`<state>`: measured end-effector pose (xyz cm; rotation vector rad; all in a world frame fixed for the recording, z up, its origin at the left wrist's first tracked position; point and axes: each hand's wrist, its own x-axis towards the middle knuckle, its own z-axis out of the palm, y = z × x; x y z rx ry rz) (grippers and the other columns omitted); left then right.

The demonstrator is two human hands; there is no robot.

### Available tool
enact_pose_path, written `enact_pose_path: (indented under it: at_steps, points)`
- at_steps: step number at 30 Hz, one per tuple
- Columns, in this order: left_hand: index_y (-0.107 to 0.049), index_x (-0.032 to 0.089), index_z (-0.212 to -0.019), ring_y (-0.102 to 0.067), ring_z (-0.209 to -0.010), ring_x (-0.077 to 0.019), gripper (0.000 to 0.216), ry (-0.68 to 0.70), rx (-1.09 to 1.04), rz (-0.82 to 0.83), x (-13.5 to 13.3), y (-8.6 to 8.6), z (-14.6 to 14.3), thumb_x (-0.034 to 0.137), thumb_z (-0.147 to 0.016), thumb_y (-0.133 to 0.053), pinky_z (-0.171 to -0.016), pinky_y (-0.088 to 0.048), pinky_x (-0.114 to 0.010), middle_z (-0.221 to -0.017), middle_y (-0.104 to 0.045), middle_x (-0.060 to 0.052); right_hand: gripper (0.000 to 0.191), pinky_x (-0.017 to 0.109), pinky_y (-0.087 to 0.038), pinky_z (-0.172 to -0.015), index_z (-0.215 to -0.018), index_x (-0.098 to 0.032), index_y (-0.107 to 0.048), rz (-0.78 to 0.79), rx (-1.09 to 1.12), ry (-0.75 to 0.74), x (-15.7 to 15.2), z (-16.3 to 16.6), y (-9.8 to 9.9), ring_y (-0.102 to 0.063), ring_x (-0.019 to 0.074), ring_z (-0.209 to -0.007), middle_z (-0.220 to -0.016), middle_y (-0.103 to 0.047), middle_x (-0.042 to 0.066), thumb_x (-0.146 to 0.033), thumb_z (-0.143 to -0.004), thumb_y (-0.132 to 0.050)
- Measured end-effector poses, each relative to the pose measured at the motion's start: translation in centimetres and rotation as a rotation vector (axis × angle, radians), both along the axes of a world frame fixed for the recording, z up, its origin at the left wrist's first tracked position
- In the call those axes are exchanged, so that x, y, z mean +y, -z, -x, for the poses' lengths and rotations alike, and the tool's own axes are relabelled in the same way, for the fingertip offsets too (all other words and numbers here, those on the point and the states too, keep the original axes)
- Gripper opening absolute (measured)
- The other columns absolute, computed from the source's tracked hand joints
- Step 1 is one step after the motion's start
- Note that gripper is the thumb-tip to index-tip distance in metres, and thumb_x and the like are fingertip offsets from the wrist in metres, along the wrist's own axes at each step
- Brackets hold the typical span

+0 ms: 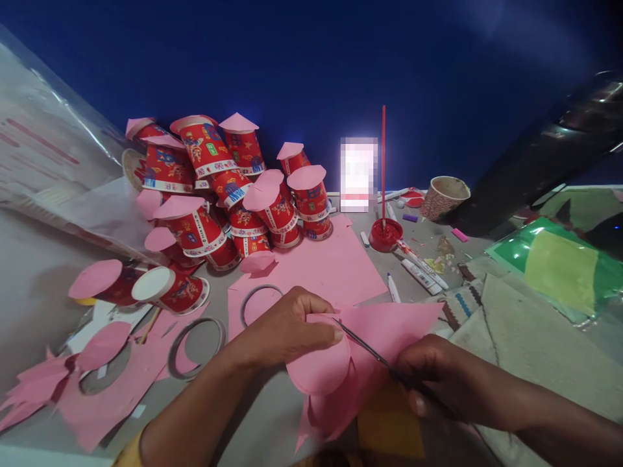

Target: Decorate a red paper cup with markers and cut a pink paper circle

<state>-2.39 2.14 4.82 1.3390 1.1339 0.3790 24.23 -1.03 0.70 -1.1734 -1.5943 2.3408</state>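
My left hand (pixel 285 327) pinches a sheet of pink paper (pixel 389 324) at the edge of a partly cut round piece (pixel 321 366). My right hand (pixel 435 376) is closed round the handles of scissors (pixel 363 344), whose blades point up-left into the pink paper, close to my left thumb. The paper is held just above the table in front of me.
A heap of red paper cups (pixel 228 188) with pink paper caps stands at the back left. Pink scraps (pixel 102 383), tape rings (pixel 197 347), another pink sheet (pixel 331 263), markers (pixel 421 272), a red glue pot (pixel 385 235), a patterned cup (pixel 444 196) and green-yellow sheets (pixel 559 259) lie around.
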Motion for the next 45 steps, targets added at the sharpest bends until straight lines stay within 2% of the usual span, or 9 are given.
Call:
enact_pose_path:
  at_steps: [5, 9, 12, 16, 18, 23, 31, 37, 45]
  points:
    - [-0.034, 0.023, -0.053, -0.022, -0.059, -0.0113, 0.039, 0.055, -0.035, 0.045, 0.0, 0.1, 0.1, 0.033, -0.074, -0.064, -0.056, -0.015, -0.031, -0.058, -0.025, 0.006, 0.014, 0.015, -0.024, -0.039, -0.06, -0.019, -0.053, 0.017, -0.033, -0.012, 0.0, 0.0, -0.1, -0.032, 0.0032, -0.041, -0.049, -0.041, -0.009, -0.02, -0.073, -0.057]
    - [-0.038, 0.022, -0.053, -0.023, -0.059, -0.0116, 0.035, 0.055, -0.017, 0.051, 0.0, 0.0, 0.1, 0.031, -0.074, -0.064, -0.056, -0.016, -0.031, -0.057, -0.028, 0.006, 0.011, 0.016, -0.028, -0.043, -0.064, -0.017, -0.06, -0.042, -0.001, -0.021, 0.0, -0.5, 0.8, -0.039, 0.004, -0.044, -0.052, -0.047, -0.007, -0.015, -0.074, -0.055]
    - [-0.04, 0.022, -0.052, -0.025, -0.059, -0.0121, 0.034, 0.077, -0.011, 0.045, 0.0, 0.0, 0.1, 0.031, -0.074, -0.064, -0.056, -0.018, -0.031, -0.057, -0.029, 0.006, 0.013, 0.016, -0.025, -0.042, -0.066, -0.016, -0.061, -0.066, 0.008, -0.033, -0.1, -0.9, 1.6, -0.04, 0.0041, -0.045, -0.054, -0.051, -0.006, -0.013, -0.077, -0.056]
    - [-0.063, 0.02, -0.061, -0.039, -0.064, -0.0148, 0.018, -0.065, 0.001, 0.003, 0.0, 0.1, 0.2, 0.033, -0.07, -0.072, -0.06, -0.03, -0.028, -0.064, -0.047, 0.003, 0.017, 0.015, -0.023, -0.04, -0.063, -0.018, -0.057, 0.017, 0.056, 0.036, -0.2, -0.7, 1.6, -0.039, 0.0039, -0.043, -0.052, -0.048, -0.006, -0.022, -0.078, -0.062]
    - [-0.069, 0.019, -0.067, -0.044, -0.067, -0.0157, 0.017, -0.128, -0.03, -0.008, 0.1, 0.1, 0.3, 0.035, -0.07, -0.074, -0.062, -0.034, -0.028, -0.069, -0.053, 0.001, 0.021, 0.015, -0.023, -0.039, -0.059, -0.019, -0.051, 0.084, 0.072, 0.087, -0.2, -0.4, 1.2, -0.035, 0.004, -0.04, -0.048, -0.042, -0.008, -0.026, -0.075, -0.063]
    - [-0.057, 0.018, -0.06, -0.033, -0.061, -0.0117, 0.028, -0.098, -0.073, 0.013, 0.3, 0.3, 0.4, 0.035, -0.077, -0.07, -0.057, -0.024, -0.027, -0.061, -0.042, 0.004, 0.017, 0.015, -0.022, -0.033, -0.058, -0.021, -0.05, 0.103, -0.004, 0.109, -0.1, -0.1, 0.8, -0.034, 0.0049, -0.036, -0.043, -0.043, -0.008, -0.026, -0.071, -0.059]
    - [-0.063, 0.016, -0.064, -0.033, -0.063, -0.0106, 0.02, -0.062, -0.068, 0.016, 0.2, 0.6, 0.3, 0.03, -0.078, -0.066, -0.059, -0.026, -0.026, -0.063, -0.044, 0.005, 0.017, 0.015, -0.021, -0.035, -0.06, -0.02, -0.051, 0.094, -0.014, 0.067, -0.2, -0.5, 1.2, -0.031, 0.0041, -0.038, -0.046, -0.045, -0.007, -0.024, -0.074, -0.06]
    - [-0.057, 0.018, -0.059, -0.033, -0.061, -0.0106, 0.02, -0.032, -0.045, 0.015, 0.4, 0.4, 0.3, 0.028, -0.075, -0.064, -0.057, -0.026, -0.026, -0.06, -0.04, 0.006, 0.016, 0.015, -0.02, -0.038, -0.059, -0.02, -0.049, 0.044, 0.004, 0.068, -0.1, -0.2, 0.7, -0.032, 0.0038, -0.04, -0.048, -0.043, -0.007, -0.026, -0.071, -0.058]
    - [-0.062, 0.018, -0.063, -0.034, -0.06, -0.012, 0.019, -0.006, -0.015, 0.068, 0.3, 1.3, 0.7, 0.032, -0.074, -0.067, -0.056, -0.025, -0.027, -0.058, -0.041, 0.005, 0.006, 0.016, -0.022, -0.039, -0.061, -0.021, -0.049, 0.052, 0.02, 0.035, -0.1, -0.1, 0.7, -0.034, 0.0044, -0.041, -0.05, -0.046, -0.007, -0.02, -0.066, -0.051]
